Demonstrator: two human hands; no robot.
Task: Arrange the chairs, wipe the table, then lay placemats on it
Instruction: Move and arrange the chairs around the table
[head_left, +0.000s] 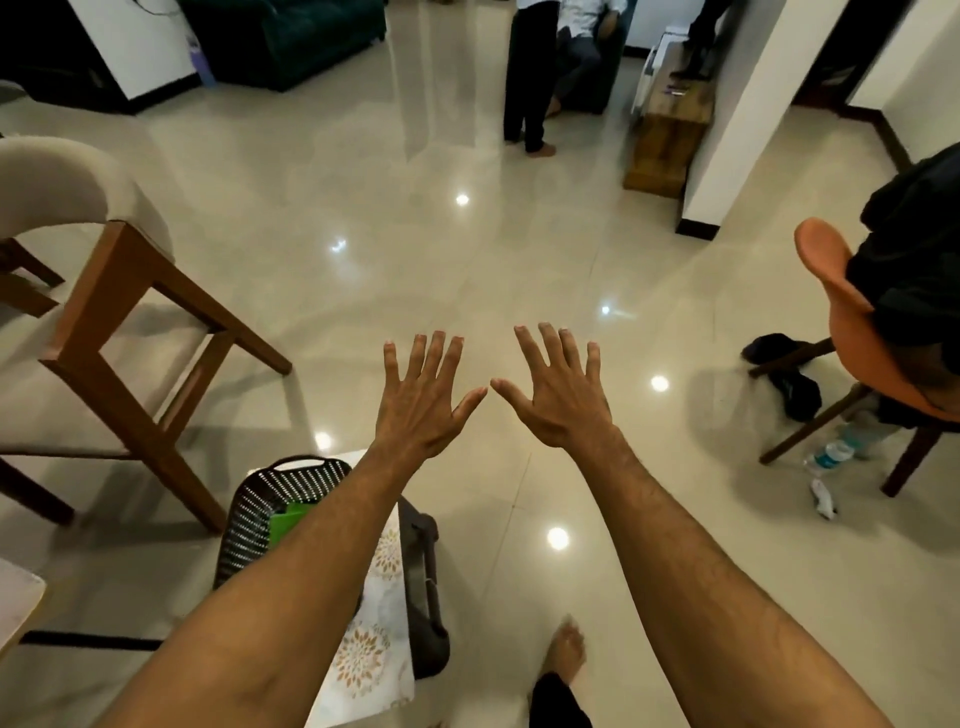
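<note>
From the head camera, the left hand (423, 400) and right hand (558, 395) stretch out over the glossy tiled floor (467, 249), fingers spread, grasping nothing. A beige-cushioned wooden chair (119, 291) stands at left and an orange moulded chair (831, 270) at right. A white floral placemat (374, 639) lies under the left forearm, beside a black perforated plastic basket (260, 509). The label on the clear plastic bottle (831, 457) is too small to read.

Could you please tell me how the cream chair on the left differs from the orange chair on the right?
The cream chair has a padded, curved back on light wooden legs; the orange chair has a smooth orange shell on darker legs. The cream chair's seat is empty, while a person in dark clothes sits on the orange chair. Both stand on the tiled floor.
</note>
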